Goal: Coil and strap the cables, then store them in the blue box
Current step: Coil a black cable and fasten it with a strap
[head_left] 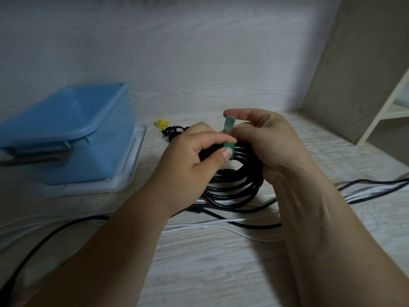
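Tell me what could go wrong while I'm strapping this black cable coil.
1. The green strap has its free end only pinched by the right hand; if it slips, the coil could spring loose in the left hand.
2. The loose cables lie right by the coil and might snag when you lift it toward the blue box.

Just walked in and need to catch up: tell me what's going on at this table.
A person is strapping a coiled black cable on the table. The left hand grips the coil, its thumb pressing the green strap against it. The fingers of the right hand pinch the strap's free end, held upward. The blue box stands open at the left. A loose black cable and a white cable lie nearer the person, not yet coiled.
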